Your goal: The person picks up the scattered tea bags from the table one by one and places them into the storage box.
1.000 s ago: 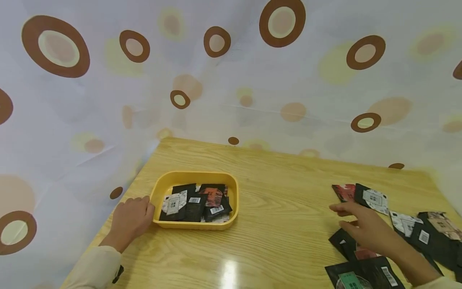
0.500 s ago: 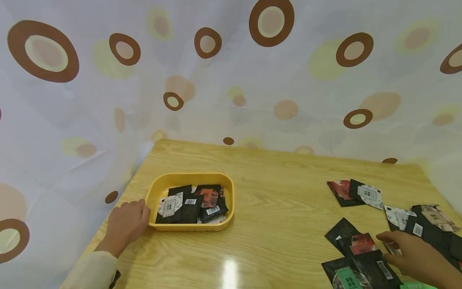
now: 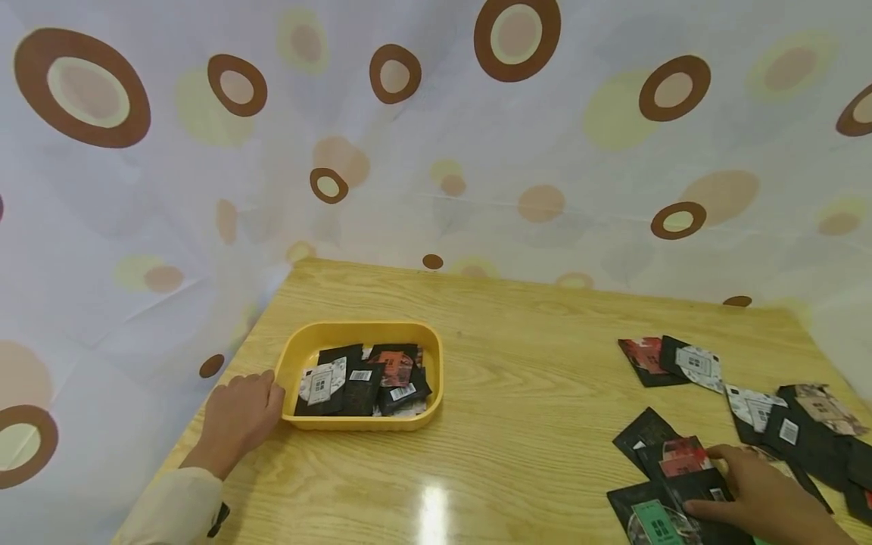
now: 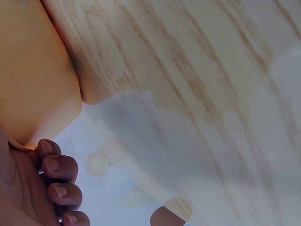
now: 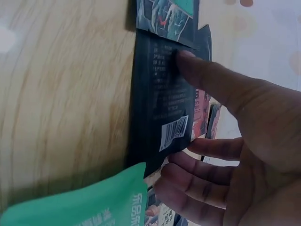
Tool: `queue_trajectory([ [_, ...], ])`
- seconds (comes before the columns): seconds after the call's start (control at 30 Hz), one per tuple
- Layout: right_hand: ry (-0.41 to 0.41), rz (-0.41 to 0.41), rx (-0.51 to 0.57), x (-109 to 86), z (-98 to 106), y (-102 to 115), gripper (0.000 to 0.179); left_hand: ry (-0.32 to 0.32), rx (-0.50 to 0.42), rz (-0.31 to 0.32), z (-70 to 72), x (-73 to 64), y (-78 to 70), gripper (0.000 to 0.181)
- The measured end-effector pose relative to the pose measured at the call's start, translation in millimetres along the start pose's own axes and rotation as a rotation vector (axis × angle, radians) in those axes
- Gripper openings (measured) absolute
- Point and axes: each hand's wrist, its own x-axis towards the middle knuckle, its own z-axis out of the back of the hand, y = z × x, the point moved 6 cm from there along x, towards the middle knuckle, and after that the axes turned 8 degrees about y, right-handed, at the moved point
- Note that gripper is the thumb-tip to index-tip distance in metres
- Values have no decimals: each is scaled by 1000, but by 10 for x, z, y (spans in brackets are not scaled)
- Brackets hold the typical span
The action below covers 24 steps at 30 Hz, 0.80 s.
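At the left, a yellow plastic tray (image 3: 364, 425) holds several small flat packets (image 3: 361, 386), black with white or red labels. My left hand (image 3: 238, 412) grips its left rim, fingers curled in the left wrist view. At the lower right lies a loose group of similar packets. My right hand (image 3: 770, 492) pinches a black packet (image 5: 160, 103) with a barcode, thumb on its printed face and fingers at its far edge. That packet overlaps a black one with a green label (image 3: 659, 522) and one with a red label (image 3: 683, 456).
Farther back right lie a red-labelled packet (image 3: 643, 357) and a white-labelled one (image 3: 698, 366). More black packets (image 3: 804, 443) overlap at the right edge. A green packet (image 5: 84, 202) is near my right hand. Patterned cloth (image 3: 436, 151) hangs behind the wooden table (image 3: 518, 378).
My right hand has moved down from above the packets, swung right, then come back left onto the black barcoded packet. My left hand stays at the tray's rim.
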Motion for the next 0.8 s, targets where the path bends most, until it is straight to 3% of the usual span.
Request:
queue_trajectory([
  [0.23,42,-119,43,-15,-12,-127,100,-4,7,2,5,4,-26,31],
  [0.4,46,-129,122,-15,-13,-167,96,-23,-8,-13,23,-16,-35,33],
  [0.8,-68,-138,119,-49,188,-77,114,-26,-2,-9,16,-23,-21,33],
])
